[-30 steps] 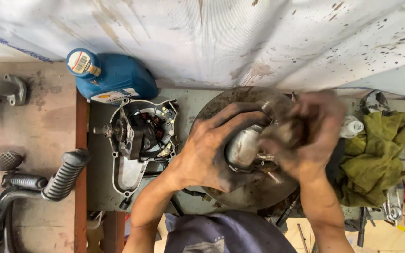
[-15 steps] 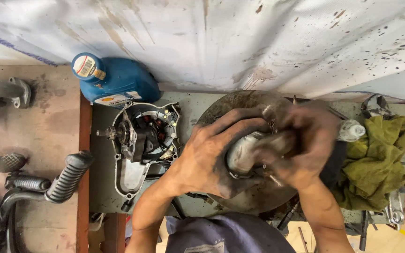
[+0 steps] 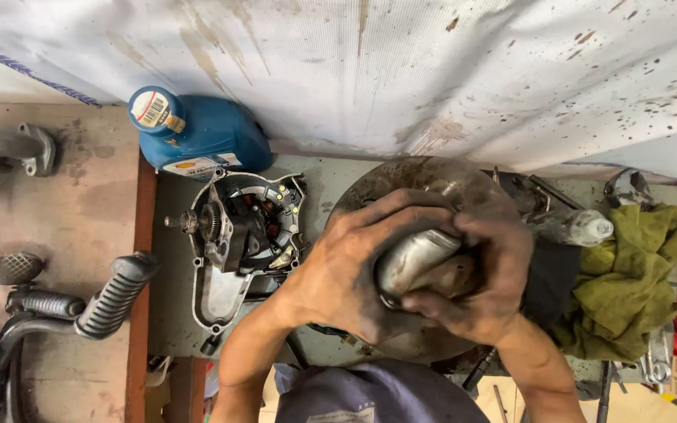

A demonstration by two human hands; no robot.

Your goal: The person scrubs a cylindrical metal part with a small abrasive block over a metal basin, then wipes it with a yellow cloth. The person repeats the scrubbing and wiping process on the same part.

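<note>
Both dirty hands — left hand [image 3: 346, 270] and right hand [image 3: 476, 290] — wrap tight around a shiny metal part [image 3: 417, 258] over the round pan [image 3: 401, 176], so it cannot slip.

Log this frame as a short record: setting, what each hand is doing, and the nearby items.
Setting: grimy workbench against a stained white sheet
Left hand: wrapped around a silver metal part
Right hand: gripping the same part from the other side
Under the hands: round rusty pan
Left of hands: engine cover with stator coil, blue oil bottle
Right of hands: green rag
</note>
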